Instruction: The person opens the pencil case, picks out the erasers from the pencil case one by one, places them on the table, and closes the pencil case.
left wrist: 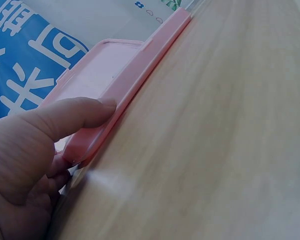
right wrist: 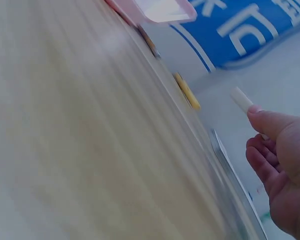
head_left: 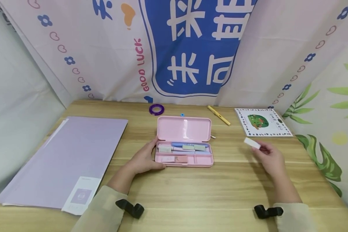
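An open pink pencil case (head_left: 184, 165) lies at the middle of the table with its lid raised. My left hand (head_left: 144, 158) grips its left end, the thumb along the front wall and the fingers round the side; the left wrist view shows the thumb (left wrist: 92, 111) on that wall. Inside are blue pens (head_left: 191, 145), small pale blocks (head_left: 164, 149) and a pinkish eraser (head_left: 181, 159) in the front compartment. To the right, my right hand (head_left: 273, 160) pinches a white eraser (head_left: 252, 143) above the table; the right wrist view shows the eraser (right wrist: 242, 99) past the thumb.
A lilac folder (head_left: 72, 154) with a white label covers the table's left side. Behind the case lie a purple tape roll (head_left: 156, 109) and a yellow pen (head_left: 218, 115). A white booklet (head_left: 263, 122) lies at the back right. A pencil end (head_left: 213, 137) shows beside the case.
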Motion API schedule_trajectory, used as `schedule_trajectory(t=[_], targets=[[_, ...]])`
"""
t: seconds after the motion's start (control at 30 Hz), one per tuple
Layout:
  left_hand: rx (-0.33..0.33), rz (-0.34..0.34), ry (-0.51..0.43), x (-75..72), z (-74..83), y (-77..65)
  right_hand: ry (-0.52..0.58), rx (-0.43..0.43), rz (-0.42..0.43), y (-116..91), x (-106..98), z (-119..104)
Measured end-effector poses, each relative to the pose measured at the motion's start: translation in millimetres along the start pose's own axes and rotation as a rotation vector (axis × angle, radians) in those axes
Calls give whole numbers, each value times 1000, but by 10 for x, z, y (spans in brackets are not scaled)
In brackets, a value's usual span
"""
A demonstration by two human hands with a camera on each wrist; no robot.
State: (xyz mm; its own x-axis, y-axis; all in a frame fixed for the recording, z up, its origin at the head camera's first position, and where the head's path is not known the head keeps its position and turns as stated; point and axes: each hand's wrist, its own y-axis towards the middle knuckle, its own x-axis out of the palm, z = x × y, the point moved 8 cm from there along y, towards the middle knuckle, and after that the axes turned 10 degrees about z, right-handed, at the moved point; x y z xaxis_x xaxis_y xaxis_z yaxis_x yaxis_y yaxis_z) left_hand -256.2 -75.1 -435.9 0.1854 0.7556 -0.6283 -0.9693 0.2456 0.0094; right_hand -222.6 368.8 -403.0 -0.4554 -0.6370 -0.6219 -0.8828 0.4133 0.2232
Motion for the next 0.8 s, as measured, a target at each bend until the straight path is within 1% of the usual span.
schedule_trajectory(t=[0.1,0.23,0.3,0.37,0.47,0.57,0.73,0.8], targets=[[-3,0,-1,-9,4,-3,-41,92,61,61,-197,224],[-4,-4,-2,-13,3,-4,-126,187,105,122,-391,501],[-1,-2,-3,-16,6,-2,-184,226,96,143,-445,617],[3,0,-6,-21,11,1,-215,254,77,155,-477,699],[3,3,-9,-32,19,3,-251,257,35,166,-482,760],[4,1,-8,-36,19,4,-267,238,8,177,-476,772],[5,2,-11,-34,11,10,-285,211,-9,186,-466,762],[5,3,-10,-31,6,13,-265,226,-5,175,-479,763]])
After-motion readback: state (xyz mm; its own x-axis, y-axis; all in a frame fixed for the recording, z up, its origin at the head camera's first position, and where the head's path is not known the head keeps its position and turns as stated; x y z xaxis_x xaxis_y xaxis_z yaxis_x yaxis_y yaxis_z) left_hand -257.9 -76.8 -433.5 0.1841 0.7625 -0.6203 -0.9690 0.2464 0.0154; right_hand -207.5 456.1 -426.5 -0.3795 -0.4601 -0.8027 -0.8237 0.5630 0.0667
